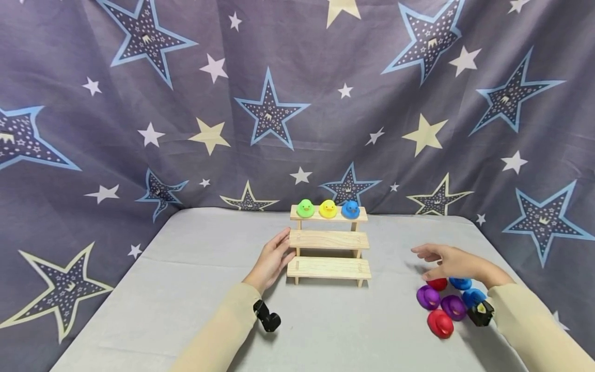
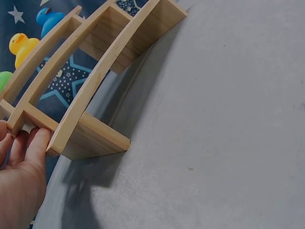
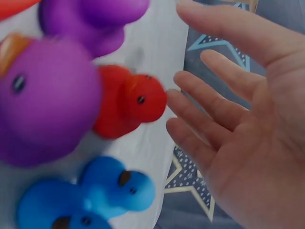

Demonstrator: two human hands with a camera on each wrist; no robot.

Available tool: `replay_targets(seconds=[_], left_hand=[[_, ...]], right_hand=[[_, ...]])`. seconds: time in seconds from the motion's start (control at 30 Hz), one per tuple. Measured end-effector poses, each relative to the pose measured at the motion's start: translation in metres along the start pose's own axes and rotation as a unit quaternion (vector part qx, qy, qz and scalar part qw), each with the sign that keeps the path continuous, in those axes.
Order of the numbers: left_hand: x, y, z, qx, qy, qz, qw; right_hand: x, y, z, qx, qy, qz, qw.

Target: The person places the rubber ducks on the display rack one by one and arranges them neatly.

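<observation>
A three-step wooden display stand has my left hand at its left side. In the left wrist view, the left fingers hold the end of the middle step. On the top step sit a green rubber duck, a yellow rubber duck and a blue rubber duck. My right hand hovers over a group of ducks, fingers spread and nothing in it. Nearest its fingers is a red duck, apart from them; purple ducks and blue ducks lie beside it.
Another red duck lies at the near side of the group. Black cameras are strapped at both wrists. The grey-white table ends at a star-patterned curtain behind the stand.
</observation>
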State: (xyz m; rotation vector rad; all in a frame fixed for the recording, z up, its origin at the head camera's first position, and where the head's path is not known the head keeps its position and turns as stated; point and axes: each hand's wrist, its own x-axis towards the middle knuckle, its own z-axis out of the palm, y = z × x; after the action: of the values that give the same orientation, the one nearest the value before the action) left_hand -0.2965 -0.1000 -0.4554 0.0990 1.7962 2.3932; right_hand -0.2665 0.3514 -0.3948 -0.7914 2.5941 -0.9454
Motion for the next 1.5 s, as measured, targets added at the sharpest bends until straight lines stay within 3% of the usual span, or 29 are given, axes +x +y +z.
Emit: replay_targets(seconds=[0.3,0.6,1.03,1.5], left_hand=[[0.000,0.000,0.000,-0.001,0.001,-0.002,1.0000],[0.000,0.001,0.001,0.001,0.000,0.001,1.0000],[-0.001,0.001,0.001,0.008,0.010,-0.006,0.9999],[0.000,0.001,0.001,0.008,0.007,-0.006,0.9999]], right_hand=[[-0.014,0.016,0.000,-0.014,-0.014,0.037,0.9991],[-0.021,0.025,0.004,-0.013,-0.019,0.048,0.9986],[-0.019,0.037,0.013,-0.073,0.027,0.041,0.9962],[-0.018,0.031,0.010,-0.088,0.034,0.048,0.9944]])
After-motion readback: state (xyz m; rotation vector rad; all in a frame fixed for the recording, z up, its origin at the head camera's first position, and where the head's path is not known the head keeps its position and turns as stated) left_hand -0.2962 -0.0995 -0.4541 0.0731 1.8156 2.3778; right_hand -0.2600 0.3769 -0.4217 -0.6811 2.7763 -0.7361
